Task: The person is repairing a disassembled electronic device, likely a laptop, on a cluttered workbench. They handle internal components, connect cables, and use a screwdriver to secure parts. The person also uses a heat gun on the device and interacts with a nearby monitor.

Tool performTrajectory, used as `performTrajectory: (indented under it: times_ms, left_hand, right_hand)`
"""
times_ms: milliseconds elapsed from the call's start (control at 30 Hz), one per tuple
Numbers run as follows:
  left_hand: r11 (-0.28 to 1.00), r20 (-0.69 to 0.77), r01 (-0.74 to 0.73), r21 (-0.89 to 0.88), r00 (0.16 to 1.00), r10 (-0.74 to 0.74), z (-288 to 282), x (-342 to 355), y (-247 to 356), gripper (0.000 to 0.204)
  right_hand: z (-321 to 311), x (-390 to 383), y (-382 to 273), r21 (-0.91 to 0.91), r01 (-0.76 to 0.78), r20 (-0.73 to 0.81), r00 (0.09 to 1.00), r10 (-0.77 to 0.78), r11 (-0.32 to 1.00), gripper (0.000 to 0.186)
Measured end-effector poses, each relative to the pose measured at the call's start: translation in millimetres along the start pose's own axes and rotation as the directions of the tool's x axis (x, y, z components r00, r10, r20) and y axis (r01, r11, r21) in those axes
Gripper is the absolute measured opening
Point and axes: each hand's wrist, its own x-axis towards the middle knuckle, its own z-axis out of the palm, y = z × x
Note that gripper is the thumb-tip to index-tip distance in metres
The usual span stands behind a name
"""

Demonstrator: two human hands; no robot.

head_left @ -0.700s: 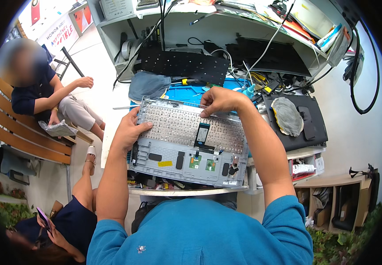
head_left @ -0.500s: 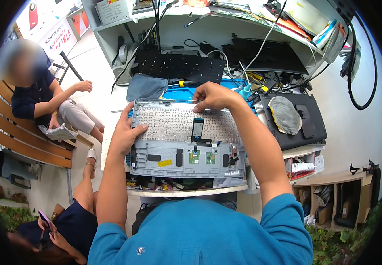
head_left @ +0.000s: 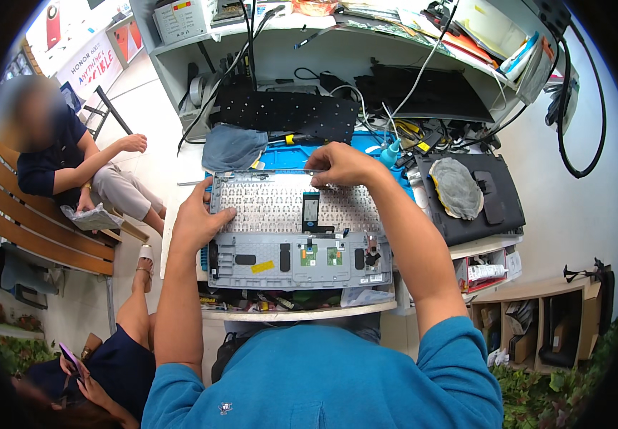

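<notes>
A grey laptop top case point(head_left: 252, 247), its inner side facing up, lies across the front of the bench. It bears a silver keyboard backing point(head_left: 259, 204), a dark ribbon cable point(head_left: 311, 211), small green circuit boards and a yellow sticker. My left hand point(head_left: 198, 218) is closed around its left edge, thumb on the upper face. At the far edge my right hand point(head_left: 337, 166) has its fingers pinched on the rim; the fingertips are partly hidden, so a small part between them cannot be made out.
Behind the case lie a blue mat point(head_left: 291, 156), a grey cloth point(head_left: 234, 148) and a black perforated sheet point(head_left: 287, 113). At right a round grey pad point(head_left: 457, 188) rests on a black laptop-like panel point(head_left: 502, 171). Cables hang from the shelf. Two people sit at left.
The case's far edge has dropped a little toward me, so it looks flatter. My right hand has come slightly nearer with that edge; my left hand keeps its hold.
</notes>
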Motion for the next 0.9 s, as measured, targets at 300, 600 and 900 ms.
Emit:
performTrajectory:
  times_ms: [300,600,900]
  left_hand:
    - [0.993,0.033,0.056,0.105,0.998,-0.060,-5.3,-2.4,14.4,0.095]
    - [0.999,0.025,0.019,0.031,0.999,-0.020,-2.2,-0.9,8.1,0.096]
    - [0.999,0.009,0.003,0.038,1.000,-0.004,-0.7,-0.4,6.7,0.095]
  right_hand:
    - [-3.2,-15.6,2.1,-0.070,0.038,-0.005,0.999,-0.038,0.997,0.057]
    - [-7.2,-30.8,-5.8,-0.185,0.049,0.065,0.997,-0.037,0.982,0.074]
    - [-7.2,-32.8,-5.1,-0.192,0.077,0.056,0.996,-0.068,0.978,0.072]
